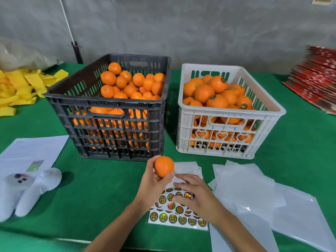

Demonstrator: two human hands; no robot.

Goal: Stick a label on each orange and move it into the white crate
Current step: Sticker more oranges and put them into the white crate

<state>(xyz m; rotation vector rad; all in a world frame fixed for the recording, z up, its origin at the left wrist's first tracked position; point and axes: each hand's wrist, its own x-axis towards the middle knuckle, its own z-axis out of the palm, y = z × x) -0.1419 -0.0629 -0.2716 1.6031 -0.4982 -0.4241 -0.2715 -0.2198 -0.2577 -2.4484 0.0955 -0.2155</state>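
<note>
One orange (164, 166) sat gripped in the left hand (152, 184), just up and left of the right hand (195, 194), whose spread fingers (179, 198) pressed the sticker sheet (177, 213).

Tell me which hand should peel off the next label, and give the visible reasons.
Right. The right hand already rests fingers-down on the sticker sheet, while the left hand is occupied holding the orange above the green table.
</note>
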